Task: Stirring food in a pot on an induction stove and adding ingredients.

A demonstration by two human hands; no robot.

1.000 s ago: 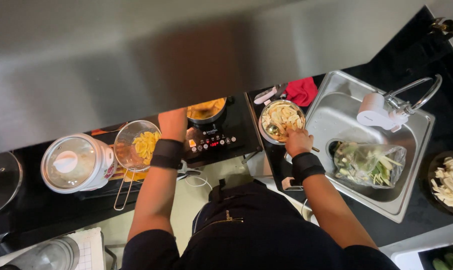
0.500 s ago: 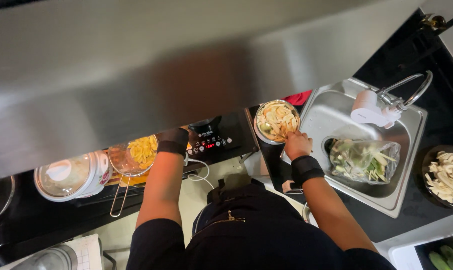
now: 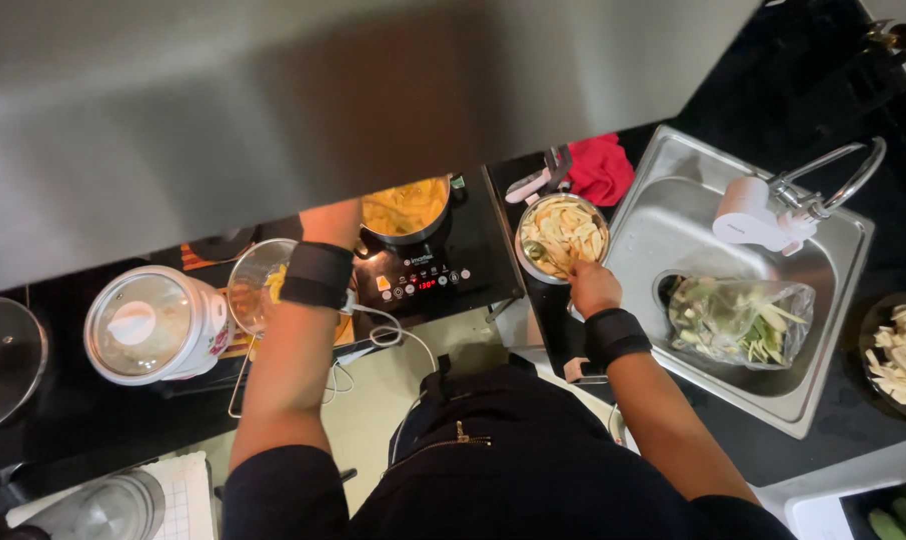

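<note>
The right hand (image 3: pixel 593 287) closes its grip on a spoon (image 3: pixel 541 255) dipped into the steel bowl of pale sliced food (image 3: pixel 565 235), which stands on the dark worktop (image 3: pixel 493 190) between the induction cooker (image 3: pixel 423 275) and the sink (image 3: pixel 673 215); keeping the bowl steady and the spoon level should, I judge, avoid spills. The left hand is hidden past its black wristband (image 3: pixel 316 274), near the pot of yellow food (image 3: pixel 405 208), so its grip cannot be told. Around stand a white rice cooker (image 3: pixel 153 325), a strainer (image 3: pixel 256 290), a red cloth (image 3: pixel 601 165) and a bag of greens (image 3: pixel 743 322).

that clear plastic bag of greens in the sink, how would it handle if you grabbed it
The plastic bag looks thin and crinkled, so it would probably be floppy and sag. Its leafy scraps suggest it is light. Lying in the sink, it may be wet and slippery.
</note>
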